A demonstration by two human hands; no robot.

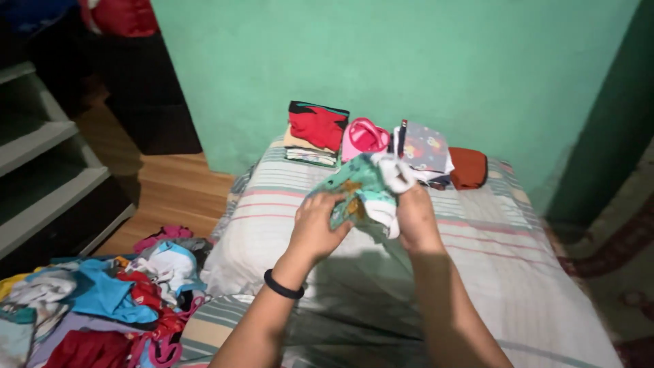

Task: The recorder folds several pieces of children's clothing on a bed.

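Note:
Both my hands hold a small teal and white printed garment (363, 191) above a striped mattress (490, 245). My left hand (315, 228), with a black band on its wrist, grips the garment's left edge. My right hand (415, 217) pinches its right side, where white fabric bunches up. The cloth hangs crumpled between the two hands.
Folded clothes line the mattress's far end by the green wall: a red and black stack (316, 131), a pink piece (364, 136), a grey printed piece (425, 146), a rust-red one (469, 167). A heap of loose clothes (102, 300) lies at lower left. Grey shelves (41, 170) stand left.

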